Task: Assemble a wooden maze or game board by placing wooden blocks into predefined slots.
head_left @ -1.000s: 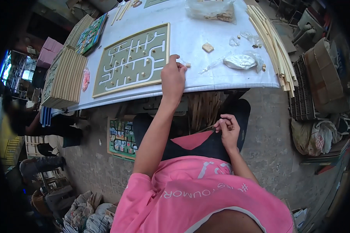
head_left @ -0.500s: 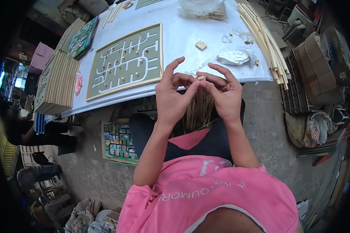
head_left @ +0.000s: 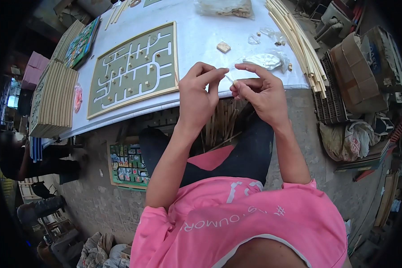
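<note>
My left hand [head_left: 200, 91] is raised at the table's near edge, thumb and forefinger pinching one end of a thin whitish strip [head_left: 229, 78]. The other end runs into the fingertips of my right hand [head_left: 265, 96], which are closed too. Whether a small wooden piece is also inside the right fingers is hidden. Left of my hands, a framed maze board [head_left: 176, 53] lies on the table, green-grey with pale grooves and several small wooden pegs. Beyond my hands lie a small wooden block [head_left: 223, 47] and a clear bag with whitish contents [head_left: 261, 61].
Long wood strips [head_left: 299, 44] line the table's right edge. Stacked framed boards [head_left: 53, 102] stand at its left. A bag of wooden pieces [head_left: 225, 8] lies farther back. Thin sticks [head_left: 221, 118] stand between my legs; a colourful board [head_left: 128, 167] rests below. Someone in dark clothes [head_left: 53, 163] is at left.
The small wooden piece at my fingertips no longer shows. A whitish strip now spans my two hands, which have drawn slightly apart. The view has shifted a little.
</note>
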`<control>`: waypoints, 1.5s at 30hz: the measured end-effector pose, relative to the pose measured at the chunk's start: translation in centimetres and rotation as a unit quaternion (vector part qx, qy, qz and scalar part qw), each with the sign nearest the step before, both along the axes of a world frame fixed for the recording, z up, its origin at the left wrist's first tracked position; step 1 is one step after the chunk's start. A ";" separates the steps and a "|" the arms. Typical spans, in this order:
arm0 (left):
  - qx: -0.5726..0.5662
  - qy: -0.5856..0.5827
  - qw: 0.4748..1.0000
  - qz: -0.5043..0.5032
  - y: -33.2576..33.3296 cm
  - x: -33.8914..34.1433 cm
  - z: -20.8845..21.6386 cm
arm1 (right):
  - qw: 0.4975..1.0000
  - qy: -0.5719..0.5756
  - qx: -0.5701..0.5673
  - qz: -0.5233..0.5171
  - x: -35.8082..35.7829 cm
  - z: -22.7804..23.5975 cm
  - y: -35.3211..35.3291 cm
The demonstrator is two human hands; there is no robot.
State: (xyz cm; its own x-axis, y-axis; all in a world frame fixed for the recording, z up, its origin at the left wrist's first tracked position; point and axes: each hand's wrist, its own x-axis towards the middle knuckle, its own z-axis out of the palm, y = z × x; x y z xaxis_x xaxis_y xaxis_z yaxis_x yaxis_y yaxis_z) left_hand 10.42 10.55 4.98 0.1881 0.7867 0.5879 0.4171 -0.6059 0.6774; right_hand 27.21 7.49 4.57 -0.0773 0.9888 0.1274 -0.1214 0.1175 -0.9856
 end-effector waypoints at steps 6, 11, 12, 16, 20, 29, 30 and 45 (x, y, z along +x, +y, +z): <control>-0.056 -0.055 0.996 0.044 1.1 -0.9 -0.6 | 0.979 0.044 0.096 -0.174 0.6 -1.4 1.8; -0.097 0.026 0.990 0.099 3.3 -1.6 -1.7 | 0.969 0.069 0.087 -0.219 -1.0 -2.7 1.7; -0.096 0.025 0.990 0.100 4.1 -1.7 -2.3 | 0.970 0.085 0.089 -0.210 -1.9 -3.4 0.9; -0.100 0.055 0.990 0.085 5.9 -0.8 -3.1 | 0.981 0.047 0.075 -0.175 -4.7 -9.7 -4.5; -0.104 0.060 0.989 0.085 7.0 -0.9 -3.3 | 0.969 -0.179 0.085 -0.150 -2.8 -18.9 -9.8; -0.174 0.142 0.970 0.090 7.7 0.2 -3.5 | 0.956 0.072 -0.155 -0.239 -1.0 -22.9 -9.0; -0.174 0.141 0.970 0.090 7.9 0.4 -3.6 | 0.957 0.068 -0.161 -0.231 -0.8 -23.1 -9.0; -0.042 0.156 0.986 0.048 9.1 -0.2 -5.2 | 0.957 0.091 -0.154 -0.228 -0.4 -23.1 -9.1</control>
State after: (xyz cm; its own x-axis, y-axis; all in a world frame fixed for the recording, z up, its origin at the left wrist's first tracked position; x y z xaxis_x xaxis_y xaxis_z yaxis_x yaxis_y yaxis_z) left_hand 10.25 19.62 -0.23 0.2724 0.8534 0.4445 0.6656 -0.5007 0.5535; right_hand 26.85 -1.63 -18.53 0.3670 0.9071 -0.2061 -0.3003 -0.0941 -0.9492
